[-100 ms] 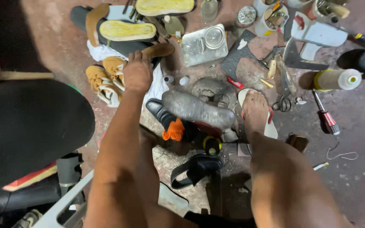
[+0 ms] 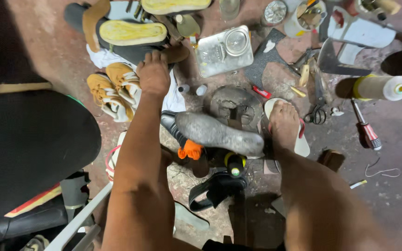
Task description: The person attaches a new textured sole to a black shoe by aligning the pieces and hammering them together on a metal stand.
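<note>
My left hand (image 2: 153,74) is stretched far forward, back of the hand up, fingers curled at the edge of a black shoe with a yellow sole (image 2: 131,33) lying sole-up. A brown sole piece (image 2: 177,53) lies against the hand's right side. Whether the fingers grip anything is hidden. A pair of tan shoes (image 2: 113,90) sits just left of the hand on a white cloth (image 2: 175,95). My right hand is out of sight. A bare foot on a white flip-flop (image 2: 302,144) rests at the right.
A dark shoe (image 2: 219,135) lies sole-up on an iron stand in the middle, with an orange piece (image 2: 190,149) beside it. Around it are a metal tin (image 2: 223,51), scissors (image 2: 318,109), a red-handled screwdriver (image 2: 367,130), a thread spool (image 2: 382,87) and a black sandal (image 2: 215,188).
</note>
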